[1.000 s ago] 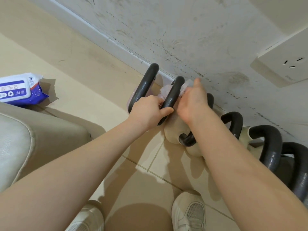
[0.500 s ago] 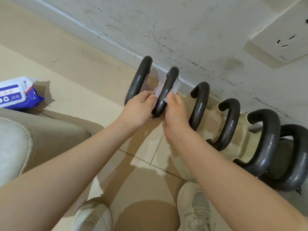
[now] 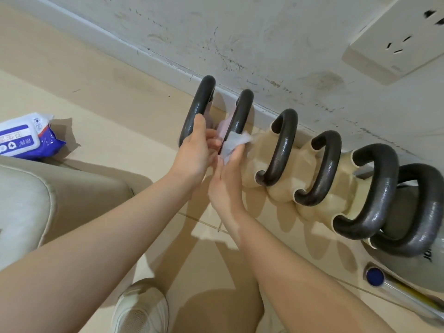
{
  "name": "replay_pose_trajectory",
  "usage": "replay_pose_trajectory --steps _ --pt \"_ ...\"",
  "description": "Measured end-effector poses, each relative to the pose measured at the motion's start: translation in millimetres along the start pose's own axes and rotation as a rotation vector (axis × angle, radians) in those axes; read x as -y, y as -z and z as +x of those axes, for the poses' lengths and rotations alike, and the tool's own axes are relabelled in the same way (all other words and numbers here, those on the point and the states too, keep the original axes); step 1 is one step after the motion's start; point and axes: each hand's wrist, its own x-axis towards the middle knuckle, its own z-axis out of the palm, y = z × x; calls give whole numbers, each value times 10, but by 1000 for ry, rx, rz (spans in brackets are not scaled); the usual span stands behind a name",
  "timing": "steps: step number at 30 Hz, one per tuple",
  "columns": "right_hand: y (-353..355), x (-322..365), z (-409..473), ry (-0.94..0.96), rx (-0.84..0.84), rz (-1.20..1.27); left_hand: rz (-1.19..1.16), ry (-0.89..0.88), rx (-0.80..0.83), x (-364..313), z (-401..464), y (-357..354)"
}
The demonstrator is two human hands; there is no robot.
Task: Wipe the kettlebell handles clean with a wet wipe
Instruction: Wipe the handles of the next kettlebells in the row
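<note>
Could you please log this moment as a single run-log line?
step: wiping second handle | right hand: holds wet wipe | left hand: steadies kettlebell | four handles to its right unattended

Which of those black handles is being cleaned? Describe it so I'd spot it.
Six kettlebells line the scuffed wall. Counting from the far left end, it is the second handle. It alone has a white wet wipe wrapped round it, pinched by the right hand.
</note>
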Motion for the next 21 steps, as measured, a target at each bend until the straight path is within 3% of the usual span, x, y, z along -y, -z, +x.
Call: replay_pose_trajectory --steps 4,8,12,16,21 --pt "191 -50 249 367 15 -498 -10 34 24 23 -6 49" --pt "380 -42 465 423 -27 -774 -31 50 73 -31 -28 114" --pt "455 -22 479 728 98 -1061 -10 50 82 -40 -64 123" --pt "747 157 841 464 60 -986 17 55 64 -31 -70 127" --pt "851 224 1026 442 336 -902 212 -57 62 16 -74 92"
